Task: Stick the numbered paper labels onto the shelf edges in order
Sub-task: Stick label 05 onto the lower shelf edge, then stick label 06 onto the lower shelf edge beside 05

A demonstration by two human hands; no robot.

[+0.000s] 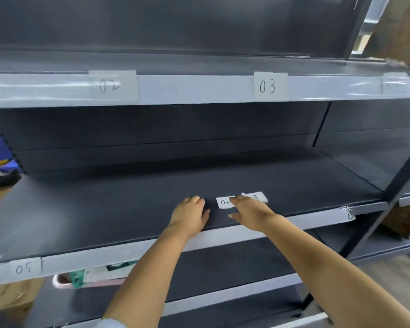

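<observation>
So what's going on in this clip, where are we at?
A person is labelling grey shelving. Labels 02 and 03 are already stuck on the upper shelf edge, and 05 on the middle shelf edge. Both hands reach onto the middle shelf: the left hand rests flat on it, while the right hand touches the loose paper labels lying there, with 06 on top. None is lifted yet.

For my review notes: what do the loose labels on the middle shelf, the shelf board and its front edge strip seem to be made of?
Loose labels: thin white paper, matte, with handwritten digits, lying flat under the right hand.
Shelf board: probably painted metal, dark grey with a dull, even sheen.
Edge strip: pale grey, smooth, likely plastic or painted metal; glossy clear tape seems to wrinkle at its right end.
</observation>
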